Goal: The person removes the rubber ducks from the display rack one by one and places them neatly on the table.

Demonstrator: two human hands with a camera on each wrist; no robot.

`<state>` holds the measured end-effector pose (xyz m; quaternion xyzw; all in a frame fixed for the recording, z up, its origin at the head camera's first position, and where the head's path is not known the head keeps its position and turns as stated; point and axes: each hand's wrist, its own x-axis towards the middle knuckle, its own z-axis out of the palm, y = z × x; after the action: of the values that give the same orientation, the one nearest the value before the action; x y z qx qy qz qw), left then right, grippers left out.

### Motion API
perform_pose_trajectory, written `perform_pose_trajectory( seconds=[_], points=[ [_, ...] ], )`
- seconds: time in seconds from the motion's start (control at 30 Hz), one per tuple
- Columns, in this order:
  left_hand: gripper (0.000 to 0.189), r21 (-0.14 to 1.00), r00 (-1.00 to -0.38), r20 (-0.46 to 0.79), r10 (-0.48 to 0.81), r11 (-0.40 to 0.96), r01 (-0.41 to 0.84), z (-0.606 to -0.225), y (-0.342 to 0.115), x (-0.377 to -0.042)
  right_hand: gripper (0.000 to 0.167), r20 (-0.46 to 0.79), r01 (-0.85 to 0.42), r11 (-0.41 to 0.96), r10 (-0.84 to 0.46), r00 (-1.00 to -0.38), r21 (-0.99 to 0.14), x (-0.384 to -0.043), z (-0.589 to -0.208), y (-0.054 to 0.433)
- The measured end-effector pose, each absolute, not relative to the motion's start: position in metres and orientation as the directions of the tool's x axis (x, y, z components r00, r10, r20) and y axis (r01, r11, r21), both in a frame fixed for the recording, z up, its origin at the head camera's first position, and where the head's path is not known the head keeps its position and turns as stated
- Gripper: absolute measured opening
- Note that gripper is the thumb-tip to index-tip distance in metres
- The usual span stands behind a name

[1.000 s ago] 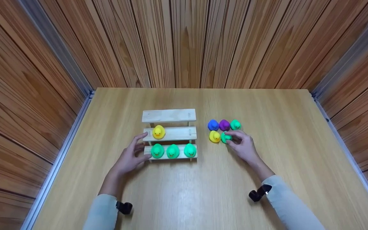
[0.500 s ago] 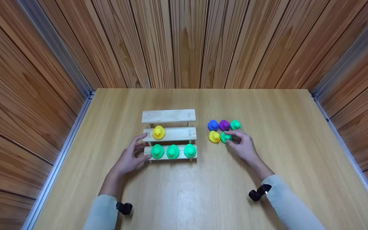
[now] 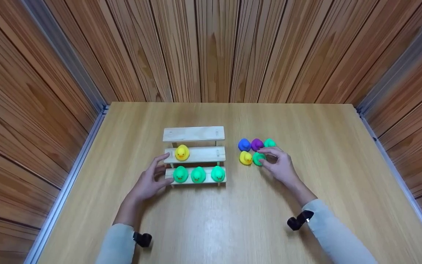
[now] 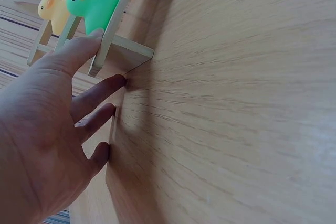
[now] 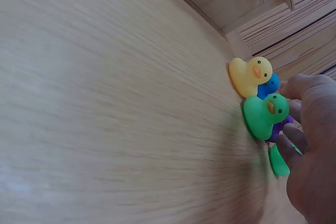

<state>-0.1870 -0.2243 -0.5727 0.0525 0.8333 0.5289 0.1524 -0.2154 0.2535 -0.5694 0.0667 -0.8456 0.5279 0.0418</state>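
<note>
My left hand [image 3: 150, 179] rests at the left end of a three-step wooden rack [image 3: 193, 134]. Its thumb touches the lowest step beside a green rubber duck [image 4: 97, 9]; another fingertip reaches the middle step's end. Several green ducks line the lowest step, and a yellow duck [image 3: 182, 152] sits on the middle one. To the right, my right hand [image 3: 280, 167] hovers with parted fingers around a green duck [image 5: 262, 116] standing on the table, gripping nothing. Next to it stand a yellow duck [image 3: 245, 158], a blue duck [image 3: 244, 145], a purple duck [image 3: 257, 144] and another green duck [image 3: 269, 143].
The wooden table [image 3: 211, 227] ends at a plank wall [image 3: 214, 51] at the back. Plank walls with grey metal posts stand on both sides. A small black camera [image 3: 142, 239] is worn on the left wrist, another camera [image 3: 297, 222] on the right.
My right hand's fingers have spread and drawn slightly off the nearer green duck, which they touched before. The left hand stays at the rack.
</note>
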Motion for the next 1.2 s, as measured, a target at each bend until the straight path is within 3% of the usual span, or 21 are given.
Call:
perform_pose_trajectory(
  seconds=[0.6,0.83,1.2],
  points=[
    [0.086,0.898,-0.947,-0.214,0.242,0.431,-0.092,-0.573,-0.223,-0.187,0.031,0.157,-0.198,0.384,-0.137,-0.978,-0.902,-0.211,-0.542,0.236],
    [0.085,0.898,-0.945,-0.2,0.258,0.435,-0.071,-0.572,-0.224,-0.187,0.035,0.176,-0.237,0.428,-0.178,-0.968,-0.872,-0.208,-0.533,0.218],
    [0.085,0.899,-0.948,-0.195,0.25,0.432,-0.071,-0.571,-0.223,-0.185,0.034,0.285,-0.36,0.357,-0.246,-0.926,-0.862,-0.204,-0.519,0.189]
  ],
)
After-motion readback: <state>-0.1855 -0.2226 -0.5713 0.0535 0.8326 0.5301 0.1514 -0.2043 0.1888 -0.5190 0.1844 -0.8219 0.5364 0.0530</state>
